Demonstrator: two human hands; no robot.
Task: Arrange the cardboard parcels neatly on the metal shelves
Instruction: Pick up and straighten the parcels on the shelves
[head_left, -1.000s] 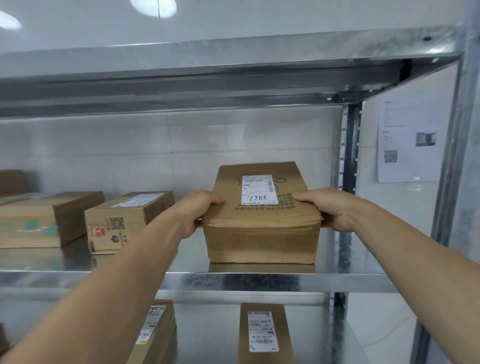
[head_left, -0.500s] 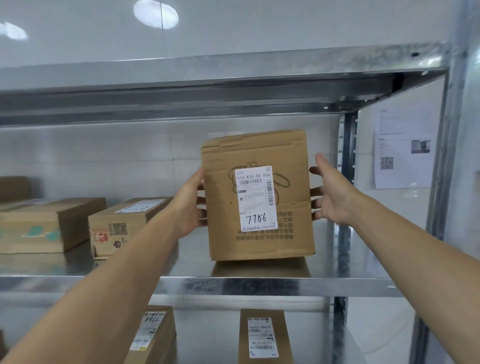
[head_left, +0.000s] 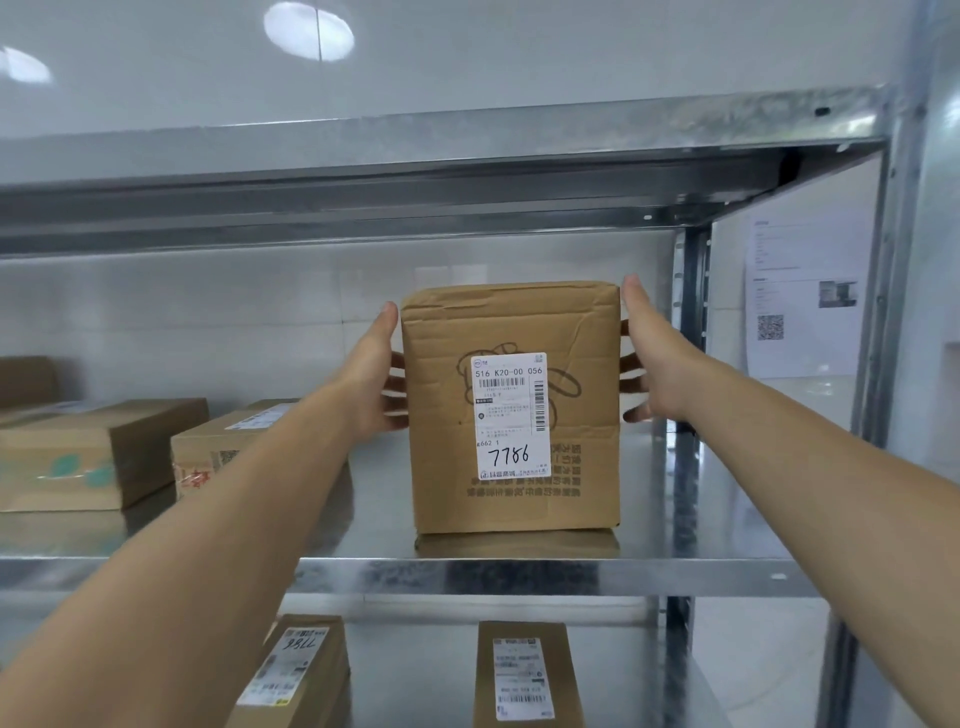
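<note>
Tall brown cardboard parcel (head_left: 514, 410) with the white 7786 label is standing upright on the middle galvanised metal shelf (head_left: 675, 574), over by the right post (head_left: 688, 364). The left hand (head_left: 382, 382) and right hand (head_left: 662, 374) are flat against its sides, grip spread, fingers straight rather than curled. I'd say this one's basically placed; the flat brown boxes (head_left: 98, 447) further left might want lining up.
</note>
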